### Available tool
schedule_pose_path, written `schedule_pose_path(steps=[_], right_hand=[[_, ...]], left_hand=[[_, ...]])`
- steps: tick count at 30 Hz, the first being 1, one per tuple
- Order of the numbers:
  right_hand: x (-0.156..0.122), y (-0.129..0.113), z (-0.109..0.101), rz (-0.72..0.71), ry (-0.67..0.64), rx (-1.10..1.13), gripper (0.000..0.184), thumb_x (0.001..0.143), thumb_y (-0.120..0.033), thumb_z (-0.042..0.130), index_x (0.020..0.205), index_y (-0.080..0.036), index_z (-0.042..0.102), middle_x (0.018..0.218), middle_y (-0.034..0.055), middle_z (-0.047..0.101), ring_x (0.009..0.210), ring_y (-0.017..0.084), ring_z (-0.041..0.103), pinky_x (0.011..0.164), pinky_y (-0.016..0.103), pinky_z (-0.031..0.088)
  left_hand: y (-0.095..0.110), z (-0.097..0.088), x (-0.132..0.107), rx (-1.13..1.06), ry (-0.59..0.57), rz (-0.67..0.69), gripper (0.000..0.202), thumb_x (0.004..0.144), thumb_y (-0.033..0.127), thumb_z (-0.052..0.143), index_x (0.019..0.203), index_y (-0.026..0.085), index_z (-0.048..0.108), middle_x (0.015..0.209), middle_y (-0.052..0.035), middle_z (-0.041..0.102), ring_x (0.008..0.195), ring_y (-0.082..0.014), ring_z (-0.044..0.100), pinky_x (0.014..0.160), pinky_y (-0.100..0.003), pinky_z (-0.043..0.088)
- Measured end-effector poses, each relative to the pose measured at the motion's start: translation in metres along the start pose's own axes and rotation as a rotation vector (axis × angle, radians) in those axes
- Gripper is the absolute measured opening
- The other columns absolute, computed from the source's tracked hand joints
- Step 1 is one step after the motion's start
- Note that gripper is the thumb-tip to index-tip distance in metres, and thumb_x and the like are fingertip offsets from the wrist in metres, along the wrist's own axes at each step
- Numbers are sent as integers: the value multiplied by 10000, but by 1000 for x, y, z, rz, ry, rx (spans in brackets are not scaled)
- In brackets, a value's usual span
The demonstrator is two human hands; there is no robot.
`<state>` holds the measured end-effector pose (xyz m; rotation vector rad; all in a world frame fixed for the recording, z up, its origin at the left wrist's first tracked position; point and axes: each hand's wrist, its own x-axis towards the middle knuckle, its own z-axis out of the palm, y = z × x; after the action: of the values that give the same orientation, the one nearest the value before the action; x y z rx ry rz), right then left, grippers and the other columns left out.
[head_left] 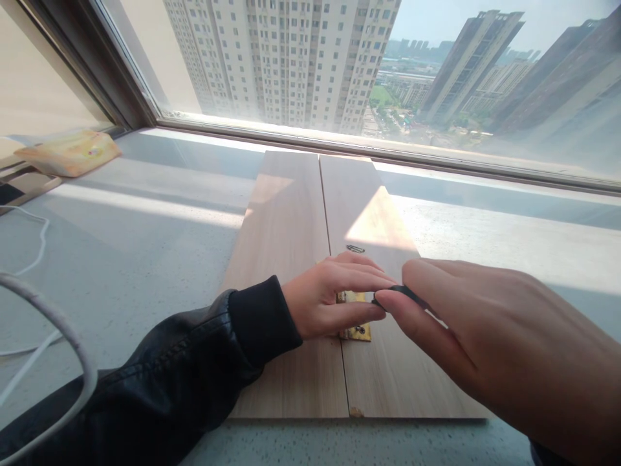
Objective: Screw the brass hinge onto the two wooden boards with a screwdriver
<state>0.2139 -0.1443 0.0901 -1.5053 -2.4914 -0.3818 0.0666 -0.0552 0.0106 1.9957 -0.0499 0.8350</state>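
Observation:
A brass-coloured hinge (358, 332) lies across the seam between two pale wooden boards (291, 213), partly covered by my left hand. My left hand (339, 291) reaches over it, with thumb and index finger closing in on either side of a spot by the hinge; what they pinch is hidden. My right hand (466, 317) pinches a small dark tool (405, 293) between thumb and index finger, and its end comes close to my left fingertips. Most of the tool is covered, so its kind does not show. A few thin metal pieces, perhaps screws (356, 248), rest on the right board beyond my left hand.
The boards lie on a speckled white sill (184, 226) below a large window. A white cable (80, 349) loops at the left, in front of my dark sleeve. An orange and white packet (72, 153) sits in the back left corner. Sunlight streaks the surfaces.

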Motion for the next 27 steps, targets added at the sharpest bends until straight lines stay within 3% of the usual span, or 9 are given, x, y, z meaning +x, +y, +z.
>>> schedule_pose_path(steps=[5, 10, 13, 16, 20, 23, 25, 27], right_hand=[[2, 4, 1, 40, -34, 43, 306, 904, -356, 353, 638, -217, 408, 551, -4, 454, 438, 135, 399, 451, 260, 256], [-1, -3, 4, 266, 65, -279, 451, 860, -560, 334, 545, -236, 330, 426, -11, 330, 372, 140, 275, 448, 251, 96], [-2, -9, 7, 293, 28, -318, 450, 861, -538, 336, 529, -235, 317, 411, -4, 334, 356, 138, 278, 449, 246, 80], [0, -13, 11, 311, -9, -283, 427, 867, -491, 339, 526, -234, 334, 413, 5, 381, 349, 144, 315, 448, 252, 91], [3, -7, 10, 237, -38, -181, 384, 847, -441, 364, 525, -231, 368, 419, 3, 422, 342, 140, 332, 442, 265, 113], [1, 1, 6, 138, -114, -46, 332, 848, -385, 365, 560, -231, 428, 462, 4, 490, 359, 151, 393, 429, 276, 157], [-1, 5, 3, 120, -174, 8, 325, 859, -372, 362, 574, -233, 435, 478, 0, 499, 377, 157, 428, 424, 277, 184], [-1, 7, 1, 121, -195, 32, 324, 864, -375, 366, 578, -234, 421, 485, -9, 492, 388, 153, 433, 424, 275, 201]], left_hand=[[-1, 4, 0, 25, 164, -54, 217, 780, 223, 636, 886, 45, 700, 801, -138, 698, 860, -205, 605, 846, -355, 468], [2, 14, -1, 142, 310, -84, 174, 793, 252, 627, 755, 99, 701, 678, -71, 687, 657, -137, 576, 793, -336, 472], [3, 16, -1, 208, 354, -73, 200, 789, 252, 630, 646, 116, 667, 627, -46, 672, 591, -114, 554, 774, -327, 476], [2, 15, -2, 242, 373, -62, 152, 766, 236, 648, 674, 118, 671, 667, -59, 691, 648, -137, 585, 772, -329, 480], [0, 12, -4, 211, 339, -81, 171, 738, 261, 664, 841, 126, 680, 839, -98, 705, 822, -189, 612, 809, -352, 484], [0, 7, -3, 76, 177, -62, 243, 781, 252, 618, 976, 114, 661, 993, -135, 682, 968, -212, 596, 902, -375, 461], [1, 4, -3, 15, 95, -83, 234, 816, 230, 574, 986, 97, 663, 969, -145, 678, 946, -209, 598, 888, -373, 471], [1, 2, -2, 4, 91, -107, 233, 827, 230, 562, 961, 77, 677, 916, -152, 676, 909, -209, 598, 843, -362, 488]])
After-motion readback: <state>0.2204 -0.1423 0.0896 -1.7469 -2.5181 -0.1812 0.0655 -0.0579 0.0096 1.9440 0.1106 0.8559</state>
